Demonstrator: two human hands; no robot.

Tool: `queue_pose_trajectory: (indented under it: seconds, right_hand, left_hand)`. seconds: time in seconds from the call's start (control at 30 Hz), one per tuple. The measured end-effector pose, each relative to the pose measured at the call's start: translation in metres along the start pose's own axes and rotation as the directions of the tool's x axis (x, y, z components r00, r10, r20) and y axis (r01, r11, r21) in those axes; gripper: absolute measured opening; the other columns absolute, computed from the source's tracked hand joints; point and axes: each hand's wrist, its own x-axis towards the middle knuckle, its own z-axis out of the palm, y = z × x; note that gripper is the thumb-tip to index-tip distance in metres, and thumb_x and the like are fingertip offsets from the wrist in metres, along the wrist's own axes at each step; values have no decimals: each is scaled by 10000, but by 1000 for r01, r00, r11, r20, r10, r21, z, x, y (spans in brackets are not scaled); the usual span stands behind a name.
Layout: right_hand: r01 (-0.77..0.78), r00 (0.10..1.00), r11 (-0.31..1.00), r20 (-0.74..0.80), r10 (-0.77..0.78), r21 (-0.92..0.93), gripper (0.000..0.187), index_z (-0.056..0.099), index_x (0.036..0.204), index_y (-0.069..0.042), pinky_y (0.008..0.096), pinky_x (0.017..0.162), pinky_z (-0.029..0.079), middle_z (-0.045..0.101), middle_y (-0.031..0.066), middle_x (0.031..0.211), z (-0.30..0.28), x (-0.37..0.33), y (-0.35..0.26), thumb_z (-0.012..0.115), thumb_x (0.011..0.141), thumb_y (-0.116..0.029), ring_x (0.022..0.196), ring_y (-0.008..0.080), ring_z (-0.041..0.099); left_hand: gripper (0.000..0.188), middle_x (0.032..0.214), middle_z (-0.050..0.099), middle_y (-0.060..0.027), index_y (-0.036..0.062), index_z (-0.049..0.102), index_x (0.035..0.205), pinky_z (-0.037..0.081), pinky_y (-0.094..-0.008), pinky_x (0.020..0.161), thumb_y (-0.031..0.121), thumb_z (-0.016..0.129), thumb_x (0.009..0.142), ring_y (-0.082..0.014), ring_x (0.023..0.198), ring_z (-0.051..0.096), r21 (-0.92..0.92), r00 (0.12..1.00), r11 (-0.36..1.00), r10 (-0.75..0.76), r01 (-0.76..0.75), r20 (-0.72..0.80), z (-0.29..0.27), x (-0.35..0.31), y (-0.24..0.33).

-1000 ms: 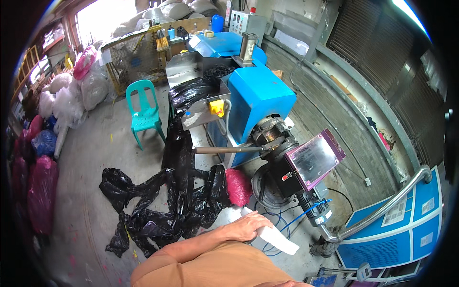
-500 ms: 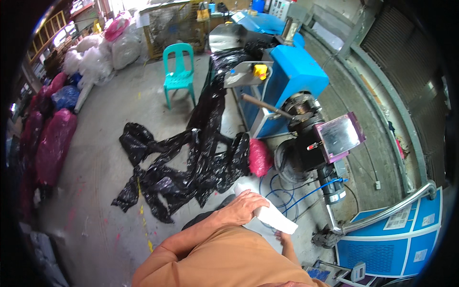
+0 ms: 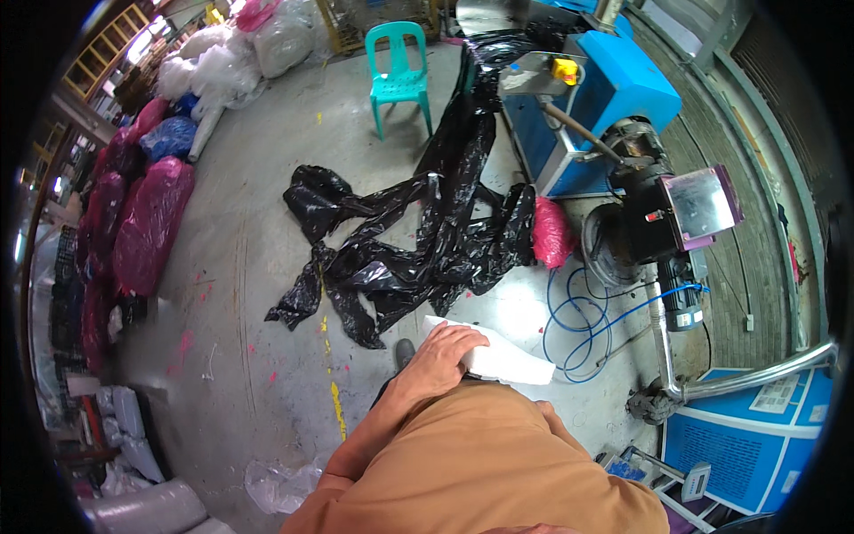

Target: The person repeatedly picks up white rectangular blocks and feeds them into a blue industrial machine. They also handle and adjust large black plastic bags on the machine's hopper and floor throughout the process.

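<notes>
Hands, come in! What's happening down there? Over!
Left hand holding white object. Right hand beside shirt, partly hidden. Black plastic sprawled across floor ahead.

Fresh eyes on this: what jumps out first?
Probably the heap of glossy black plastic sprawled across the middle of the floor, trailing up toward the blue machine at upper right. Next, the turquoise chair at top centre, left of that trail, and the bright pink bundle at the heap's right end. Nearer, the left hand grips a white piece in front of the torso.
</notes>
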Motion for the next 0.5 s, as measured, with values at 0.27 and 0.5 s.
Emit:
queue_pose_trajectory:
  seconds: [0.27, 0.5]
  right_hand:
    - [-459, 786, 168, 310, 534, 873, 362, 655, 1322, -91, 386, 656, 490, 703, 147, 1117, -79, 92, -95, 495, 1024, -220, 902, 244, 696]
    - [-59, 913, 508, -159, 376, 859, 352, 684, 1162, -52, 323, 678, 503, 720, 92, 1082, -243, 229, -271, 645, 991, -357, 877, 194, 698]
  left_hand:
    - [459, 1217, 694, -134, 87, 673, 1171, 425, -462, 1074, -89, 595, 755, -339, 1214, 604, 122, 955, 978, -129, 167, -268, -95, -97, -70]
    - [404, 1198, 695, -110, 108, 656, 1168, 406, -531, 1088, -24, 653, 786, -345, 1190, 614, 210, 889, 920, -229, 331, -397, -204, -192, -146]
